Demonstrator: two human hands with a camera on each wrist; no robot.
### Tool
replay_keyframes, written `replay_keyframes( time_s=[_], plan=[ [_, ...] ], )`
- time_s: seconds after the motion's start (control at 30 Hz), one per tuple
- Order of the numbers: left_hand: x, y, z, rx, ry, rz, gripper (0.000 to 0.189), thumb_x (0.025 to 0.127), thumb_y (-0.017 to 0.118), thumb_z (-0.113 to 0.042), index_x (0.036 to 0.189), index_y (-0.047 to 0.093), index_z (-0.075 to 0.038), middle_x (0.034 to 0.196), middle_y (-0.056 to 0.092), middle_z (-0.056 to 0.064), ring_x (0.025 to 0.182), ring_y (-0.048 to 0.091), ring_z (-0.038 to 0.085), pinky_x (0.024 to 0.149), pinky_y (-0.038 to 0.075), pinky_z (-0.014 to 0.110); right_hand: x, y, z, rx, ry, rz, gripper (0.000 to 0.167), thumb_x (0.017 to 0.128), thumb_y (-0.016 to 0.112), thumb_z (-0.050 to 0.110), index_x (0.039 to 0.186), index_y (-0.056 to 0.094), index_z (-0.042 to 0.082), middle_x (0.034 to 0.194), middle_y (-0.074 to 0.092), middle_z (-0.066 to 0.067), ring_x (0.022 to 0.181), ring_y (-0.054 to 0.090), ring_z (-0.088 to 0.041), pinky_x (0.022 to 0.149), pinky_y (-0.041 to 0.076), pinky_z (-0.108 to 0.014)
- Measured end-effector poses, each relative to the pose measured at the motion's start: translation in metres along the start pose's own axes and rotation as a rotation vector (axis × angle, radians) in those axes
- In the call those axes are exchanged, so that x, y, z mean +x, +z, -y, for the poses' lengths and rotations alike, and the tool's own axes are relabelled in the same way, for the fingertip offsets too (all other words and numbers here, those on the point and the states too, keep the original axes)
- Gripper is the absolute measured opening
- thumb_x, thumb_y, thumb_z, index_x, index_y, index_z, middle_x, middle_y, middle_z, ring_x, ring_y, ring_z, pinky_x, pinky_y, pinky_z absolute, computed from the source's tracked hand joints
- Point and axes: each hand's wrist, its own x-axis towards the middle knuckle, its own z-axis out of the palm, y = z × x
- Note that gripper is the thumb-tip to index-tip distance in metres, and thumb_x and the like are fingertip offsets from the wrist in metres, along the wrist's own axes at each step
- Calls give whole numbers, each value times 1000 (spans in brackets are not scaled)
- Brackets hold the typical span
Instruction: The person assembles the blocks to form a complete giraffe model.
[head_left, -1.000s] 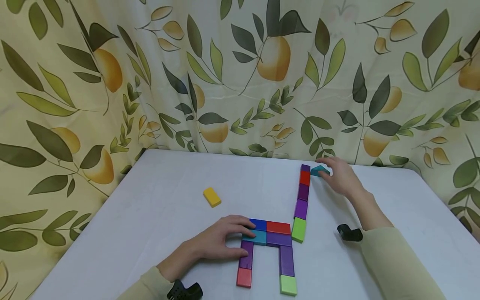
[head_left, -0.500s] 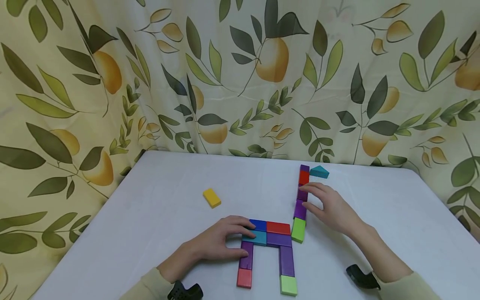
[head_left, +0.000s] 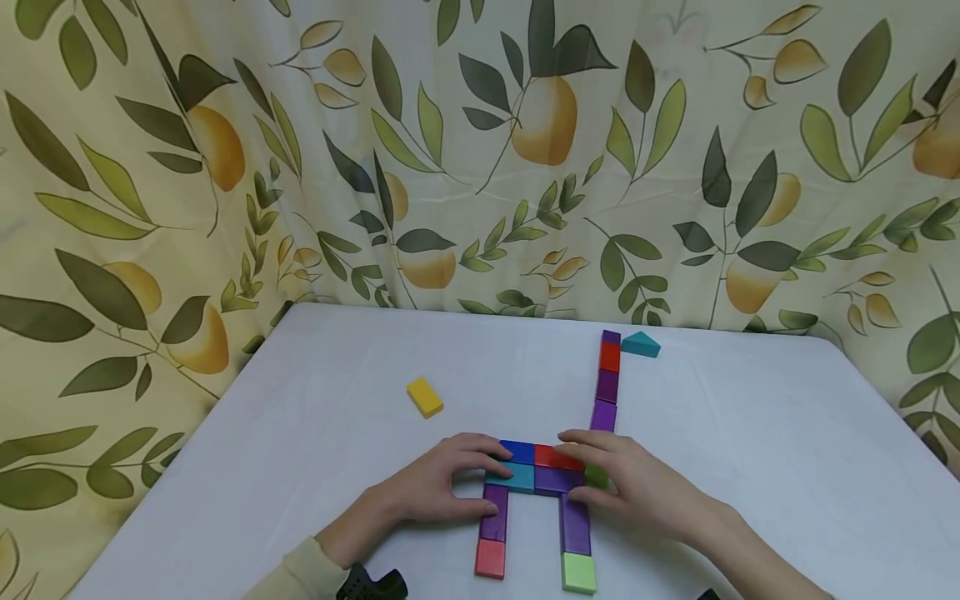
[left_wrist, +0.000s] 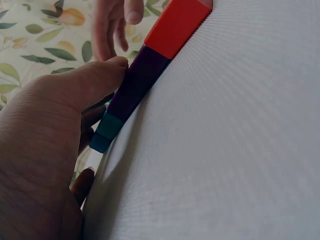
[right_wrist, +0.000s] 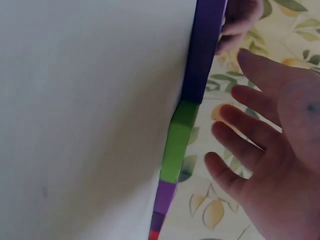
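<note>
Flat wooden toy blocks form a figure on the white table. My left hand (head_left: 431,479) rests at its left side, fingertips on the blue block (head_left: 517,451) and teal block (head_left: 517,477), thumb on a purple block (left_wrist: 140,75). Over the figure's right side hovers my right hand (head_left: 645,483), fingers spread and holding nothing in the right wrist view. Beneath it are a red block (head_left: 546,457), a purple block (head_left: 553,480) and a partly covered green block (right_wrist: 179,142). Two legs end in a coral block (head_left: 491,559) and a light green block (head_left: 579,573).
A column of purple blocks (head_left: 603,415) and a red block (head_left: 610,357) runs towards the back edge. Beside its far end lies a teal triangular block (head_left: 641,344). A yellow block (head_left: 425,397) lies apart at left. Behind the table hangs a patterned curtain (head_left: 480,167).
My right hand has left the teal triangular block beside the column's far end and come back towards me, over the figure's right side. The left hand stays in place.
</note>
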Motion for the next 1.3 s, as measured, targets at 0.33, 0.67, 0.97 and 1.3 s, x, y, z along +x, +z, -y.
replay_keyframes(
  time_s=[0.33,0.67,0.97,1.3],
  plan=[
    [-1,1,0,-18,-15,8,37,92,75,-35,128,69,-26,143,52,-13,138,39,11,113,36,41,-6,5,4,13,-31,88,50,96,66,47,138,63,20,142,56,0,128,54,-26,101,49,-49],
    [-2,-1,-1,-6,-38,15,38,92,75,-36,129,68,-28,144,51,-14,139,38,10,114,35,44,-6,8,1,-28,-67,80,46,96,68,43,136,65,21,143,55,0,129,52,-26,102,47,-52],
    [0,-2,-3,6,-27,18,37,92,75,-34,128,69,-26,144,52,-12,139,39,11,114,34,43,-7,10,-2,-46,-66,69,46,96,66,46,134,68,20,143,56,-1,128,53,-25,102,46,-53],
    [1,-4,-10,65,-54,-11,28,98,68,-30,125,71,-23,142,55,-13,138,42,9,112,38,41,-7,9,0,-34,-50,100,46,97,65,45,135,67,20,145,54,-3,130,52,-28,100,49,-48]
  ],
)
